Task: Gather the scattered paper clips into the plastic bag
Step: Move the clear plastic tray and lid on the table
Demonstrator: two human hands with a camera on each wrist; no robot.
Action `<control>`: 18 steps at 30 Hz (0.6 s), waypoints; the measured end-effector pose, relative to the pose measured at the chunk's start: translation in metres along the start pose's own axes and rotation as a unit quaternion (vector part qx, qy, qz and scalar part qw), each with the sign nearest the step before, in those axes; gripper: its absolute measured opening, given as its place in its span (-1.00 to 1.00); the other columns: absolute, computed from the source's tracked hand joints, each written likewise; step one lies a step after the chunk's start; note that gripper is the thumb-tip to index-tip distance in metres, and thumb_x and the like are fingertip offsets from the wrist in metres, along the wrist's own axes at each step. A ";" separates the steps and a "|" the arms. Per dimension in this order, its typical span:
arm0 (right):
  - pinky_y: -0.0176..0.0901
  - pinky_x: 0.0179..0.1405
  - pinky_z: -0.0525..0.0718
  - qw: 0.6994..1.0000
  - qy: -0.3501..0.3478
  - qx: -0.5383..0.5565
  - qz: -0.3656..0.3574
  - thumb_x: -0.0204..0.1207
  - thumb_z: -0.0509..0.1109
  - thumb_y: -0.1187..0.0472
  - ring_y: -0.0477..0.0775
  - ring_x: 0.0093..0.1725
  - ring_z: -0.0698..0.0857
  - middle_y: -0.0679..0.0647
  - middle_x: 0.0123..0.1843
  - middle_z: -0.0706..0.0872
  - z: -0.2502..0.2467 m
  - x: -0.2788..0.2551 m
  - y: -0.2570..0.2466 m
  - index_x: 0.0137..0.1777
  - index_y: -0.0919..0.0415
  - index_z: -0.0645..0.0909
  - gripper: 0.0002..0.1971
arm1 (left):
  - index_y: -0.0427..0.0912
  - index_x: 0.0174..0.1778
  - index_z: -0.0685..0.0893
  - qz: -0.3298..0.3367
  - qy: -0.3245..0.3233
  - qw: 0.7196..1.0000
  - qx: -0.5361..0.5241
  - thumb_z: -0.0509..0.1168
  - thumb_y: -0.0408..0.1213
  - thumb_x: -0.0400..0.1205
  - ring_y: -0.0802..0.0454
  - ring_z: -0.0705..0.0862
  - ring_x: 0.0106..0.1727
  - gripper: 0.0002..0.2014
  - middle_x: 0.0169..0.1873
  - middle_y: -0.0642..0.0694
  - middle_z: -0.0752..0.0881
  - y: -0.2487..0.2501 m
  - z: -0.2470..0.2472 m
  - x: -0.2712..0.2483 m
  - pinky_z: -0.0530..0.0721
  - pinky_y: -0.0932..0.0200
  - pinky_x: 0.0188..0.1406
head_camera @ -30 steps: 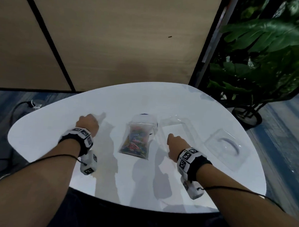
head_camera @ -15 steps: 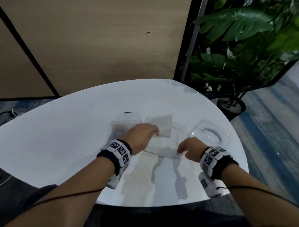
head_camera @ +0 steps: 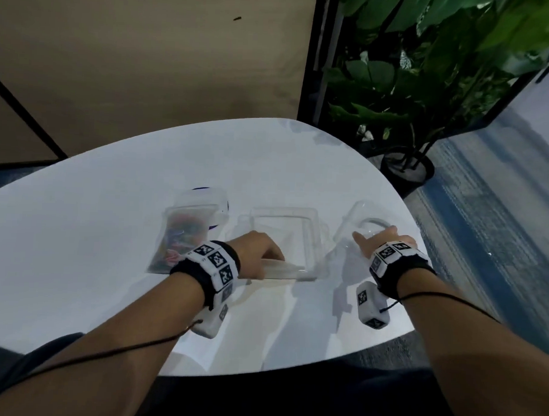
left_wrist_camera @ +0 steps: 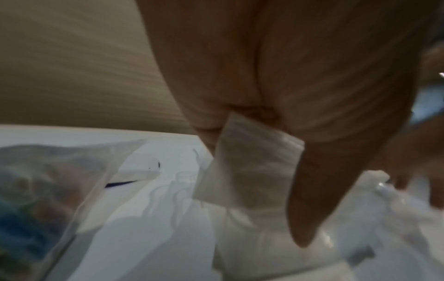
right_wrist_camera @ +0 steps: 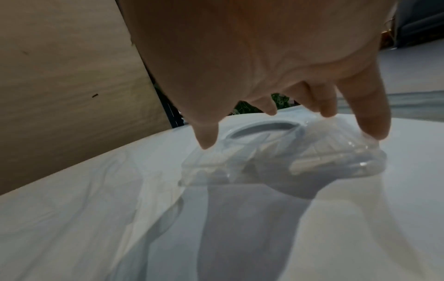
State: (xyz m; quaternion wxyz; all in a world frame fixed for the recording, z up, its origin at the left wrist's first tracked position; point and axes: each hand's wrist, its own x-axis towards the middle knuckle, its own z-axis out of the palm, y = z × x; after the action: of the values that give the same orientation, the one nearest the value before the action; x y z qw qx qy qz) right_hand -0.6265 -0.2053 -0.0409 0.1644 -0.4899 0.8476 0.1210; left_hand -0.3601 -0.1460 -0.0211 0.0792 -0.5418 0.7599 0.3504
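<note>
A clear plastic bag [head_camera: 184, 235] stuffed with coloured paper clips lies flat on the white table [head_camera: 76, 246]; it shows blurred at the left of the left wrist view as the clip bag [left_wrist_camera: 48, 190]. My left hand [head_camera: 269, 258] is just right of it, at the near edge of a clear tray [head_camera: 284, 230]. That hand [left_wrist_camera: 252, 117] pinches a small translucent plastic bag [left_wrist_camera: 254, 152], seen flat from the head as the thin bag [head_camera: 284, 267]. My right hand [head_camera: 372, 240] reaches down with fingers spread, and the fingertips [right_wrist_camera: 374, 129] touch a clear lid [right_wrist_camera: 288, 161]. No loose clips are visible.
The clear lid [head_camera: 368, 221] with its curved handle sits near the table's right edge. A potted plant [head_camera: 407, 169] stands on the floor beyond that edge. A wooden wall panel [head_camera: 147, 60] rises behind the table.
My left hand crossed from the table's left side over the clip bag to the tray and took hold of the thin translucent bag. My right hand moved right onto the lid.
</note>
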 end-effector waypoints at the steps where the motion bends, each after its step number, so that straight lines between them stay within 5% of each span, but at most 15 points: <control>1: 0.17 0.44 0.41 1.000 0.007 -0.019 0.001 0.48 0.24 -0.43 0.44 0.47 0.40 0.46 0.54 0.29 0.001 -0.001 -0.003 0.59 0.01 0.11 -0.18 | -0.06 0.29 0.76 0.004 0.006 1.000 -0.013 0.35 -0.40 0.59 0.04 0.73 0.17 -0.64 0.17 -0.01 0.80 -0.003 -0.003 0.001 0.70 0.11 0.17; 5: 0.37 0.39 0.45 0.999 0.001 0.032 0.043 0.29 0.47 -0.41 0.59 0.54 0.28 0.53 0.65 -0.08 -0.004 0.000 -0.008 0.69 0.18 -0.07 0.18 | 0.19 0.19 0.79 0.043 0.084 0.986 -0.138 0.25 -0.17 0.73 0.10 0.72 0.22 -0.75 0.18 0.12 0.80 -0.012 -0.015 0.006 0.65 0.13 0.27; 8: 0.27 0.40 0.47 0.996 -0.046 0.077 -0.004 0.32 0.58 -0.21 0.50 0.54 0.34 0.45 0.64 0.15 -0.010 0.006 0.004 0.69 0.25 -0.10 0.17 | 0.17 0.27 0.75 0.075 0.117 0.971 -0.196 0.17 -0.23 0.78 0.13 0.63 0.39 -0.69 0.31 0.13 0.74 -0.009 -0.016 0.015 0.54 0.15 0.44; 10: 0.20 0.36 0.56 0.997 -0.042 0.064 -0.002 0.20 0.63 -0.27 0.43 0.48 0.43 0.38 0.57 0.29 -0.009 0.009 0.011 0.69 0.18 -0.11 0.26 | 0.08 0.33 0.72 0.085 0.123 0.965 -0.216 0.15 -0.29 0.79 0.15 0.59 0.43 -0.68 0.36 0.14 0.70 -0.005 -0.011 0.023 0.52 0.15 0.48; 12: 0.21 0.33 0.57 0.997 -0.022 0.061 0.030 -0.02 0.63 -0.42 0.40 0.41 0.49 0.37 0.48 0.35 -0.010 0.006 0.013 0.68 0.08 -0.12 0.39 | 0.11 0.36 0.70 0.060 0.138 0.965 -0.216 0.15 -0.28 0.78 0.06 0.66 0.36 -0.66 0.35 0.10 0.70 -0.004 -0.006 0.031 0.70 -0.04 0.32; 15: 0.27 0.32 0.54 0.987 0.014 0.158 0.040 -0.13 0.74 -0.29 0.41 0.39 0.53 0.36 0.42 0.46 -0.023 0.011 0.014 0.61 0.07 -0.02 0.39 | 0.19 0.39 0.66 0.015 0.137 0.977 -0.161 0.12 -0.29 0.74 -0.05 0.71 0.28 -0.60 0.32 0.04 0.71 -0.007 0.002 0.045 0.81 -0.06 0.04; 18: 0.19 0.29 0.60 0.956 0.047 0.289 0.000 0.21 0.72 0.06 0.36 0.40 0.58 0.32 0.45 0.53 -0.046 0.017 0.010 0.66 0.12 0.02 0.14 | 0.12 0.55 0.51 -0.014 0.154 0.987 -0.032 0.18 -0.37 0.69 -0.12 0.62 0.38 -0.49 0.37 -0.08 0.64 -0.010 0.009 0.055 0.62 -0.01 0.32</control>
State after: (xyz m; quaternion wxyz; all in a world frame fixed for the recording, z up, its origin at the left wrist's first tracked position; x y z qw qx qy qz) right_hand -0.6507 -0.2308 -0.0047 0.2586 -0.4271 0.8530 -0.1520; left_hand -0.3753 -0.1840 -0.0599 -0.0515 -0.6021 0.7440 0.2853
